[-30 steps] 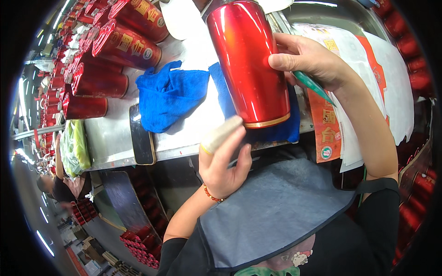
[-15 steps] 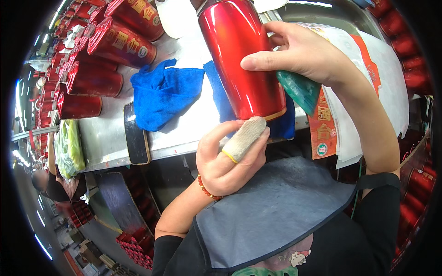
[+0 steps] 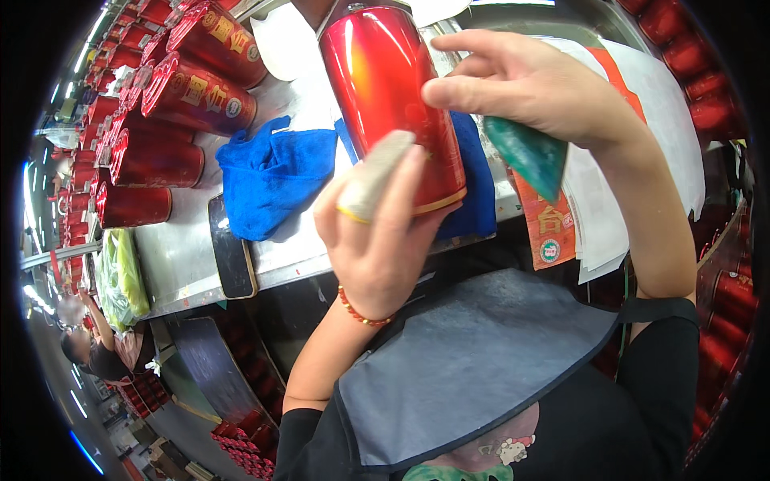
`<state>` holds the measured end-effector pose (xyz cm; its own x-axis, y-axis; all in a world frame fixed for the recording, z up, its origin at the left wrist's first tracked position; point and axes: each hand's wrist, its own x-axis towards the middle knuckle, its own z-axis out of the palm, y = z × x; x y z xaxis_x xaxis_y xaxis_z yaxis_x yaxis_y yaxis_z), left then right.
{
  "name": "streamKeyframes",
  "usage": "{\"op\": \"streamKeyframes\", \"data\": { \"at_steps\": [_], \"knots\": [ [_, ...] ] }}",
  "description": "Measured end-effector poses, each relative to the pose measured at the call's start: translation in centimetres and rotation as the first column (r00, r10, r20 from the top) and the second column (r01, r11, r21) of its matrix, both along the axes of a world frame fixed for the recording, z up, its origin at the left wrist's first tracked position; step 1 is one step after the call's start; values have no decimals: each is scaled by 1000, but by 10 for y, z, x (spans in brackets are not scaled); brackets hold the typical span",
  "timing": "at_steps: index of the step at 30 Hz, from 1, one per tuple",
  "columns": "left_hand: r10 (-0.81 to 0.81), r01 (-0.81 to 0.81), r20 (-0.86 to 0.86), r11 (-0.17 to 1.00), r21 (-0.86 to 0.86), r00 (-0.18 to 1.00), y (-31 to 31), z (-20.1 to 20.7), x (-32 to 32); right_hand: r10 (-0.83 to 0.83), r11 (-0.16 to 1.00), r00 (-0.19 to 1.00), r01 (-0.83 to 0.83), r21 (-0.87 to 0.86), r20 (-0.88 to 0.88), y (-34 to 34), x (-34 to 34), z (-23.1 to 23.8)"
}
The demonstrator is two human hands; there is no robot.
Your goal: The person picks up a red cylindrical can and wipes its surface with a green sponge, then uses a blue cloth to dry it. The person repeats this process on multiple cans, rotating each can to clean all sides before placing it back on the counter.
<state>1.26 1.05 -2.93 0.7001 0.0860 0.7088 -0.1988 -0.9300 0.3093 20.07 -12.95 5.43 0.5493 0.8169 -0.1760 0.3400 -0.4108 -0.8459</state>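
Observation:
A shiny red bottle (image 3: pixel 393 88), tapering from a wide shoulder to a gold-rimmed base, lies slanted in front of me. My left hand (image 3: pixel 373 216) supports it near the base, slightly blurred, with a pale cloth cover on one finger and a beaded bracelet at the wrist. Over the bottle's right side reaches my right hand (image 3: pixel 533 92), its thumb at the red surface and its fingers partly stretched. Under that palm hangs a green scraper-like piece (image 3: pixel 525 156) with a pointed end; its grip is partly hidden. A blue cloth (image 3: pixel 277 176) lies left of the bottle, more blue cloth (image 3: pixel 473 172) beneath it.
Finished red bottles with gold lettering (image 3: pixel 200 92) crowd the left of the metal table (image 3: pixel 180 268). A phone (image 3: pixel 231 248) lies at its front edge. White sheets (image 3: pixel 642 144) and an orange-red label (image 3: pixel 549 224) lie to the right. Another person (image 3: pixel 112 349) works at far left.
My left hand has moved up from the base's edge to around the bottle's lower end. My right hand's fingers have loosened from the bottle's side. The bottle appears rotated and shifted slightly left.

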Motion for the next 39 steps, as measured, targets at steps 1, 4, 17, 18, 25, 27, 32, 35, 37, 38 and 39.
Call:
{"op": "streamKeyframes", "data": {
  "at_steps": [1, 4, 17, 18, 25, 27, 32, 35, 37, 38, 39],
  "knots": [
    [38, -39, -20, 998, -52, 999, 2, -1, 0, -43, 999, 999, 43, 13, -9, -5, 2, -4],
    [-30, 35, 19, 927, -374, 999, 3, -17, -6, -115, 990, 991, 120, 79, -61, -19, 13, -26],
    [-140, 146, 63, 985, -91, 988, 2, -22, -34, 47, 974, 892, 59, 219, -449, 17, 9, -47],
    [-155, 157, 63, 987, -41, 986, 2, -20, -31, 29, 974, 899, 72, 215, -437, 16, 7, -46],
    [-63, 61, 34, 996, 60, 997, -7, -1, -5, 29, 989, 946, 21, 149, -324, 21, 1, -21],
    [29, -27, 27, 998, -50, 999, 0, -1, 1, -35, 991, 973, 63, 114, -229, 12, 0, -13],
    [-26, 18, -10, 863, -505, 1000, -4, -29, -14, -7, 995, 972, 31, 99, -233, -4, 27, -38],
    [-8, 33, 62, 906, -421, 998, -6, -27, -25, 26, 990, 895, 40, 138, -446, 2, 25, -45],
    [-40, 53, 44, 937, -346, 998, -6, -27, -34, 49, 982, 849, 55, 180, -526, 7, 23, -50],
    [-83, 95, 50, 951, -295, 995, -4, -26, -35, 35, 978, 853, 77, 193, -520, 11, 16, -49],
    [-99, 118, 77, 949, -292, 992, -4, -26, -35, 36, 978, 854, 78, 196, -519, 12, 15, -49]
  ]
}}
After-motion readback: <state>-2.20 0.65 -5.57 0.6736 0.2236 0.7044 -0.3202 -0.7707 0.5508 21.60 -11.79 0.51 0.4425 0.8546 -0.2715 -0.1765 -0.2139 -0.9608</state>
